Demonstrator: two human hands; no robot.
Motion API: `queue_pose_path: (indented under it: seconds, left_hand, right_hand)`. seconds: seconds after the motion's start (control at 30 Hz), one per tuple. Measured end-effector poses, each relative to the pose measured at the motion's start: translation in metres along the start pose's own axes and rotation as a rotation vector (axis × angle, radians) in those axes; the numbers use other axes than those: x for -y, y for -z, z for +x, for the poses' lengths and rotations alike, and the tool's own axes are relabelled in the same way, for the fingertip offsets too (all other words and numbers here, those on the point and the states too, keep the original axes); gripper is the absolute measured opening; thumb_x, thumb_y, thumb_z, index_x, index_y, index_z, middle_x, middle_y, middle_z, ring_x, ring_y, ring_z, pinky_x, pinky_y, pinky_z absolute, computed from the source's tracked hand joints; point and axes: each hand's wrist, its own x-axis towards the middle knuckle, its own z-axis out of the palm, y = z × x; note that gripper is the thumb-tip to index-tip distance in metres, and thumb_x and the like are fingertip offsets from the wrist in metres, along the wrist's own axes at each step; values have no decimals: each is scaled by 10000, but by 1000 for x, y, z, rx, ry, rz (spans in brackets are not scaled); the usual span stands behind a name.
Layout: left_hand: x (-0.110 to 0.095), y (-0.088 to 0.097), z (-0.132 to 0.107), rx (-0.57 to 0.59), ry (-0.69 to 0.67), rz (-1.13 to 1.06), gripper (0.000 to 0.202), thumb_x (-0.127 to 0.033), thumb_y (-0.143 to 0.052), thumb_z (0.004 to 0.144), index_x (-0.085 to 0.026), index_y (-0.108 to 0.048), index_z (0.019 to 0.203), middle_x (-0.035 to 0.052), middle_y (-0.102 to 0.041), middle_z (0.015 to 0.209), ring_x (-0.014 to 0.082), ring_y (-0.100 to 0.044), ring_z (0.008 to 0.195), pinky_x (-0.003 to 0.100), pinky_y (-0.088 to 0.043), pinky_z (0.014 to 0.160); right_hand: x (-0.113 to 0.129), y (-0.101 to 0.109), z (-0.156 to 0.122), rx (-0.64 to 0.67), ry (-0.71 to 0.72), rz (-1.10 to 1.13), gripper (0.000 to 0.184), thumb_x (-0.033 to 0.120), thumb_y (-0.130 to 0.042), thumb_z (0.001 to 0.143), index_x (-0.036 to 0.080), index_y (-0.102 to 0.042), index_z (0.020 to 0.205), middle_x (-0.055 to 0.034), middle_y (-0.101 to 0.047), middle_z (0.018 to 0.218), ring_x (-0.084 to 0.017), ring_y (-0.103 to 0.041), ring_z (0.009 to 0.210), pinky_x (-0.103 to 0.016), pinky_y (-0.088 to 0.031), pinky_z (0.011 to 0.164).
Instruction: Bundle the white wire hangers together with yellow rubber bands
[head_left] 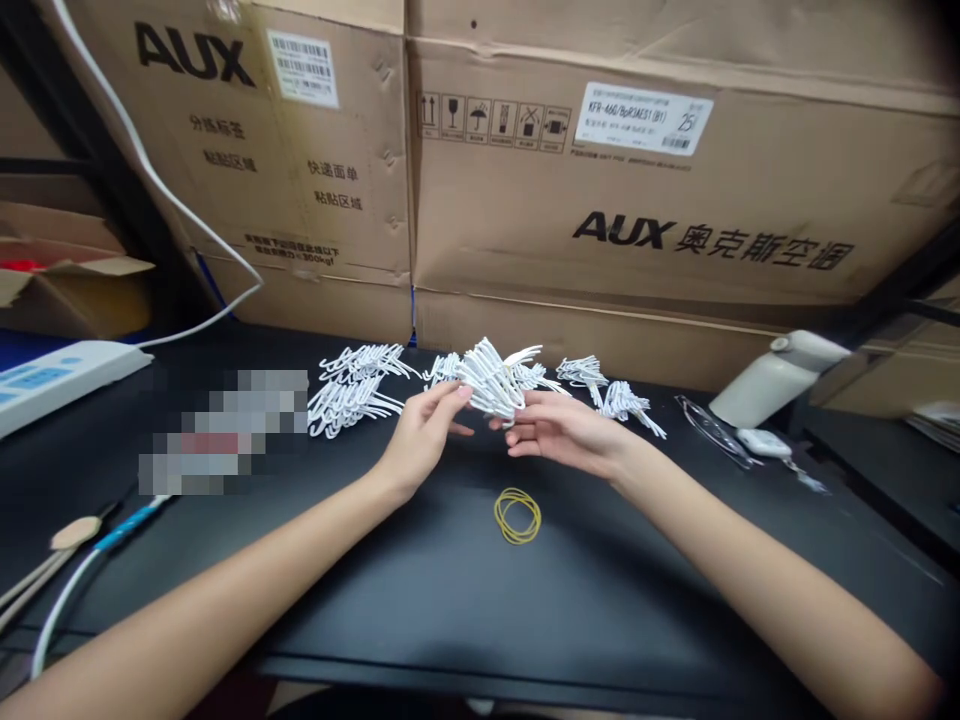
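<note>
A bundle of white hooks (491,375), thin and bent at the ends, is held up between my two hands above the black table (420,590). My left hand (424,435) pinches the bundle's left side between thumb and fingers. On the other side, the fingers of my right hand (570,432) curl under its lower right end. More white hooks lie behind and to the sides, with piles at the left (349,405) and smaller bunches at the right (626,402). Nearer to me, yellow rubber bands (498,514) rest in a loose coil.
Large cardboard boxes (495,240) stand along the back. To the right are a white bottle (776,380) lying tilted, glasses (712,432) and a small white case (763,444). A power strip (67,375) and cables occupy the left, beside a blurred-out object (225,435).
</note>
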Motion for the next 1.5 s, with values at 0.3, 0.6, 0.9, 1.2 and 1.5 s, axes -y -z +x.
queue_pose_path:
  seconds: [0.3, 0.6, 0.9, 1.2, 1.5]
  left_hand:
    - [7, -5, -4, 151, -18, -13, 542, -367, -698, 723, -142, -492, 1171, 103, -607, 1168, 234, -559, 1085, 362, -426, 964]
    - [7, -6, -6, 246, 187, -144, 433, -383, -665, 765, -151, -537, 1108, 107, -636, 1119, 238, -610, 1001, 355, -514, 820]
    - [1, -9, -15, 414, 254, -284, 615, -204, -792, 617, -198, -497, 1156, 72, -616, 1040, 210, -621, 901, 263, -536, 612]
    - [1, -12, -16, 449, 136, -193, 695, -151, -784, 613, -201, -472, 1232, 54, -593, 1088, 177, -573, 975, 284, -482, 814]
    - [4, -14, -16, 434, 234, -211, 708, -216, -782, 629, -232, -455, 1257, 0, -592, 869, 135, -588, 724, 261, -526, 598]
  right_hand:
    - [-16, -22, -5, 135, -64, -27, 164, 267, -642, 808, 164, -583, 922, -45, -682, 883, -150, -677, 771, -250, -524, 677]
    - [6, -19, -25, 346, -104, -749, 383, 350, -598, 839, 138, -547, 1153, -107, -665, 1052, -138, -659, 802, -258, -503, 719]
    - [33, -35, -50, -7, 457, -1205, 121, 256, -566, 849, 175, -656, 851, -14, -643, 737, -114, -541, 617, -229, -430, 576]
    - [19, -33, -38, -10, 542, -1342, 117, 232, -556, 868, 173, -649, 829, -19, -588, 734, -109, -509, 604, -227, -409, 571]
    - [21, -32, -44, 143, 633, -1490, 139, 213, -497, 905, 199, -633, 879, -68, -614, 951, -162, -577, 801, -269, -457, 681]
